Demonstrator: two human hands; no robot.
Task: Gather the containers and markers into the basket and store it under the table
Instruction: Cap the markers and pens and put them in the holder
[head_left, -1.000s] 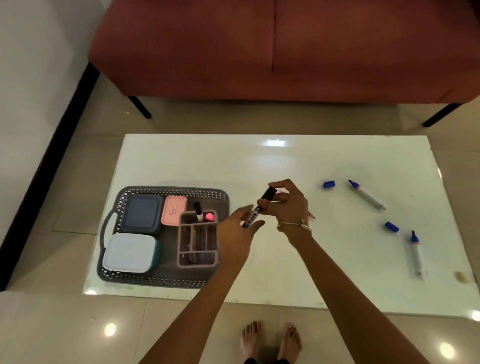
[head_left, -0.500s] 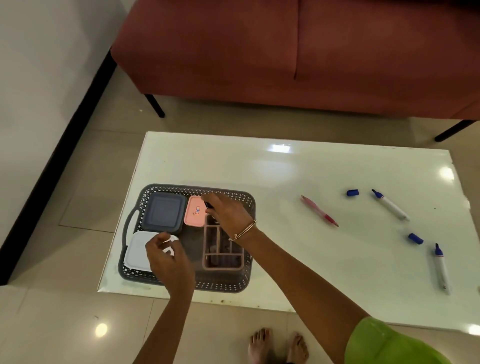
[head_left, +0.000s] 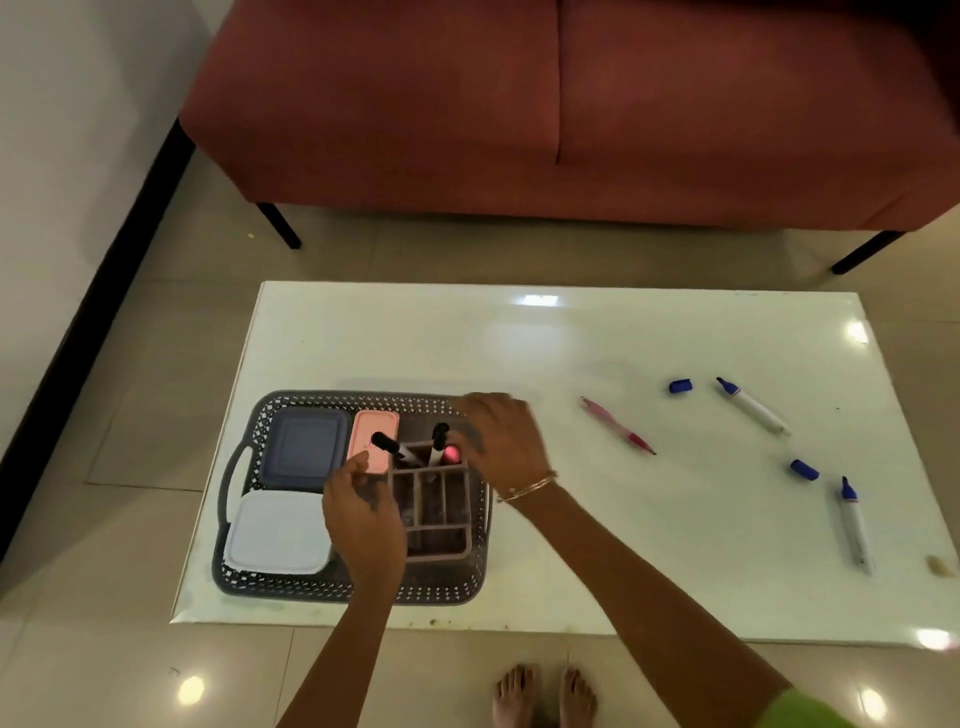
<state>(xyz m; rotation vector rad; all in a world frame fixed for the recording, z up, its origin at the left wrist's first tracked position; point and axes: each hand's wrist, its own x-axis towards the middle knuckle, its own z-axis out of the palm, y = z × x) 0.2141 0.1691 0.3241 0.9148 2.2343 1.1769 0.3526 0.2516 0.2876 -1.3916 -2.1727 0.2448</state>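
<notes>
A grey lattice basket (head_left: 363, 397) sits at the table's front left. It holds a dark blue container (head_left: 304, 449), a pink container (head_left: 375, 423), a white container (head_left: 275, 532) and a pink divided organizer (head_left: 439, 551). Two black markers (head_left: 387, 444) (head_left: 440, 434) and a red-tipped one (head_left: 453, 454) stand in the organizer's back slots. My right hand (head_left: 498, 441), blurred, is just right of those markers and holds nothing. My left hand (head_left: 363, 514) hovers over the basket's middle with loosely curled, empty fingers. On the table's right lie a pink pen (head_left: 615, 431), two uncapped blue markers (head_left: 753, 408) (head_left: 854, 525) and two blue caps (head_left: 680, 385) (head_left: 804, 469).
The white glossy table (head_left: 519, 343) stands on a tiled floor. A red sofa (head_left: 519, 104) on black legs runs behind it, and a wall is at the left. My bare feet (head_left: 543, 693) are at the table's front edge.
The black marker I held in both hands now stands in the organizer. My right hand has let go and pulled back to the right. The pink pen now lies uncovered on the table.
</notes>
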